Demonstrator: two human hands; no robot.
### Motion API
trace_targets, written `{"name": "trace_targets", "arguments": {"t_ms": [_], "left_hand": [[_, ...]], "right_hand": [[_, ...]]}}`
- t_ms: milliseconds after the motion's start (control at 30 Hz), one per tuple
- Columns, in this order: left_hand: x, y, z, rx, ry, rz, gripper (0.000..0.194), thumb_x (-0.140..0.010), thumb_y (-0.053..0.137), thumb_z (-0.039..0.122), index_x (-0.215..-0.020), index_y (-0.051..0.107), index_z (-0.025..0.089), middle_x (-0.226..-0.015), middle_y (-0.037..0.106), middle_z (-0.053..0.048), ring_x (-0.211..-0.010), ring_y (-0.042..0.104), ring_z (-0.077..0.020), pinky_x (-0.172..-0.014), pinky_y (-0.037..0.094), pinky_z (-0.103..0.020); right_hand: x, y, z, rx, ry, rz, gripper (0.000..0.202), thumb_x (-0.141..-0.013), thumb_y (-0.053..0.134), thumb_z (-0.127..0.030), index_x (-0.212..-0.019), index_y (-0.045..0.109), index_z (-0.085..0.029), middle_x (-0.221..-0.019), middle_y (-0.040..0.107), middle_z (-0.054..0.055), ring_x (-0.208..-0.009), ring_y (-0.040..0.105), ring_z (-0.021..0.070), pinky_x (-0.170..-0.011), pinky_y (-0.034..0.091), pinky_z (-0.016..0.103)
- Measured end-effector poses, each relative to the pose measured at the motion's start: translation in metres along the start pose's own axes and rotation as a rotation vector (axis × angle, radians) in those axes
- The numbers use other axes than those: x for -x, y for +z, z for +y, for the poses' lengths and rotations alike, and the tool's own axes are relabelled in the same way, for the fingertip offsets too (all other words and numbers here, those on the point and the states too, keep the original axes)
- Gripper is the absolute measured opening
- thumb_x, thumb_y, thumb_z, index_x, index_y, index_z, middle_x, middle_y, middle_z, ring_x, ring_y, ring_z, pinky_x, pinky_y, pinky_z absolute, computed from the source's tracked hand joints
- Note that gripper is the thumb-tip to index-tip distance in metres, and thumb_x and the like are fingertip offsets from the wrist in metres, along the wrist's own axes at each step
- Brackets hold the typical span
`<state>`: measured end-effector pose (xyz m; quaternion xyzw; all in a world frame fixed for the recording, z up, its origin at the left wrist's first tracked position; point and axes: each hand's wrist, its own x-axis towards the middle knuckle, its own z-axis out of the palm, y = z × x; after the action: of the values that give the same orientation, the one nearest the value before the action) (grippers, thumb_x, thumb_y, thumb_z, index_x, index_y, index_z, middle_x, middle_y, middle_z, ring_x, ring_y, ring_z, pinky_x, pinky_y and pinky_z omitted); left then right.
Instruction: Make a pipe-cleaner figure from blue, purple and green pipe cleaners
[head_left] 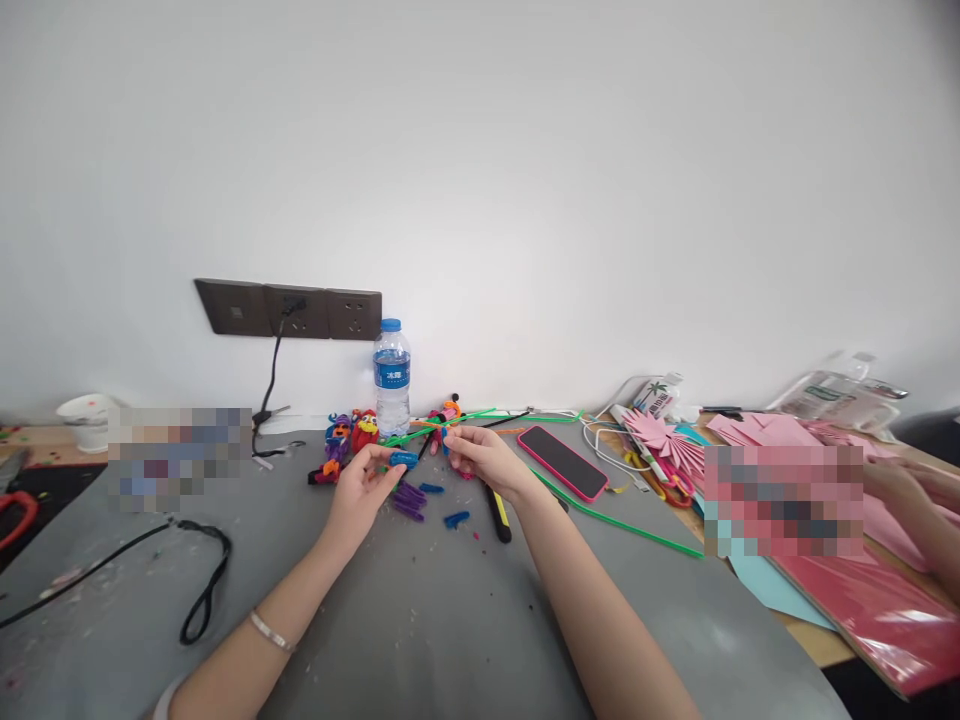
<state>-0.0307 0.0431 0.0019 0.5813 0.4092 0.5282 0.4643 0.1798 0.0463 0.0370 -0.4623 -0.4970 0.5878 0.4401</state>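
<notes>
Over the grey table mat, my left hand pinches a blue fuzzy piece between thumb and fingers. My right hand is closed on a small blue piece, a short way to the right. Purple pieces lie just below my left hand, with a loose blue piece and a smaller one beside them. Colourful fuzzy figures stand behind my left hand. Green fuzzy stems lie behind both hands.
A water bottle stands by the wall. Right of my hands lie a yellow-black cutter, a phone and a long green stem. Pink papers and another person's hands are at the right. A black cable lies left.
</notes>
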Motion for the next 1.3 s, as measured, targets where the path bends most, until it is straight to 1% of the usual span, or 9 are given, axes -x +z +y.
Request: {"name": "trace_targets", "arguments": {"t_ms": [133, 367, 533, 667, 733, 833, 933, 1133, 1300], "left_hand": [[0.000, 0.000, -0.002, 0.006, 0.006, -0.013, 0.028, -0.070, 0.073, 0.040, -0.083, 0.061, 0.019, -0.083, 0.068, -0.004, -0.085, 0.066, -0.0204, -0.080, 0.054, -0.033], [-0.001, 0.000, -0.003, 0.000, -0.002, -0.017, 0.032, -0.071, 0.071, 0.042, -0.091, 0.063, 0.019, -0.086, 0.070, -0.005, -0.086, 0.067, -0.0214, -0.079, 0.055, -0.034], [-0.001, 0.000, -0.002, -0.012, 0.000, -0.011, 0.032, -0.073, 0.069, 0.045, -0.092, 0.064, 0.019, -0.085, 0.070, -0.005, -0.086, 0.068, -0.0223, -0.078, 0.056, -0.034], [0.000, -0.001, -0.002, -0.014, 0.002, -0.006, 0.032, -0.073, 0.069, 0.044, -0.093, 0.065, 0.019, -0.087, 0.070, -0.006, -0.086, 0.068, -0.0225, -0.076, 0.056, -0.034], [0.000, -0.001, -0.002, -0.011, 0.005, -0.003, 0.032, -0.073, 0.070, 0.044, -0.092, 0.066, 0.019, -0.087, 0.071, -0.006, -0.086, 0.068, -0.0224, -0.077, 0.056, -0.034], [0.000, 0.000, -0.001, -0.025, 0.014, -0.004, 0.032, -0.072, 0.071, 0.043, -0.091, 0.067, 0.018, -0.086, 0.071, -0.006, -0.084, 0.068, -0.0225, -0.078, 0.056, -0.035], [-0.001, 0.000, -0.002, -0.050, 0.025, -0.001, 0.032, -0.072, 0.071, 0.043, -0.091, 0.068, 0.018, -0.085, 0.072, -0.006, -0.083, 0.068, -0.0230, -0.079, 0.056, -0.035], [-0.001, -0.002, -0.004, -0.051, 0.027, 0.000, 0.031, -0.073, 0.070, 0.042, -0.092, 0.069, 0.018, -0.087, 0.073, -0.007, -0.084, 0.069, -0.0232, -0.079, 0.056, -0.035], [0.000, -0.002, -0.003, -0.037, 0.018, -0.015, 0.031, -0.074, 0.070, 0.042, -0.093, 0.070, 0.018, -0.090, 0.074, -0.007, -0.087, 0.069, -0.0238, -0.081, 0.056, -0.035]], "right_hand": [[0.002, 0.004, -0.003, 0.039, -0.020, -0.013, 0.043, -0.066, 0.074, -0.053, -0.077, 0.058, -0.015, -0.057, 0.054, -0.003, -0.047, 0.037, 0.0059, -0.048, 0.024, 0.021], [0.007, 0.012, -0.007, 0.107, -0.082, 0.040, 0.041, -0.068, 0.073, -0.053, -0.075, 0.059, -0.015, -0.060, 0.048, -0.005, -0.050, 0.036, 0.0064, -0.048, 0.024, 0.021], [0.007, 0.017, -0.006, 0.208, -0.138, 0.076, 0.037, -0.070, 0.071, -0.050, -0.074, 0.059, -0.016, -0.061, 0.049, -0.004, -0.051, 0.037, 0.0072, -0.049, 0.027, 0.022], [0.007, 0.026, -0.004, 0.232, -0.195, 0.063, 0.033, -0.071, 0.070, -0.047, -0.072, 0.060, -0.016, -0.065, 0.055, -0.002, -0.057, 0.043, 0.0094, -0.055, 0.034, 0.023], [0.007, 0.030, -0.004, 0.240, -0.198, 0.057, 0.031, -0.071, 0.069, -0.046, -0.072, 0.060, -0.016, -0.067, 0.056, -0.001, -0.058, 0.044, 0.0099, -0.057, 0.035, 0.024], [0.006, 0.035, -0.002, 0.273, -0.201, 0.050, 0.029, -0.072, 0.067, -0.043, -0.071, 0.059, -0.016, -0.064, 0.053, -0.002, -0.057, 0.041, 0.0094, -0.056, 0.033, 0.024], [0.007, 0.039, -0.001, 0.313, -0.211, 0.047, 0.025, -0.074, 0.066, -0.041, -0.070, 0.058, -0.017, -0.064, 0.052, -0.002, -0.057, 0.042, 0.0101, -0.056, 0.033, 0.024], [0.009, 0.041, -0.004, 0.330, -0.203, 0.039, 0.023, -0.074, 0.064, -0.039, -0.070, 0.057, -0.017, -0.066, 0.053, -0.002, -0.057, 0.043, 0.0107, -0.057, 0.033, 0.025], [0.008, 0.041, -0.001, 0.324, -0.212, 0.032, 0.023, -0.074, 0.064, -0.038, -0.071, 0.057, -0.017, -0.067, 0.053, -0.002, -0.057, 0.042, 0.0105, -0.057, 0.032, 0.025]]}}
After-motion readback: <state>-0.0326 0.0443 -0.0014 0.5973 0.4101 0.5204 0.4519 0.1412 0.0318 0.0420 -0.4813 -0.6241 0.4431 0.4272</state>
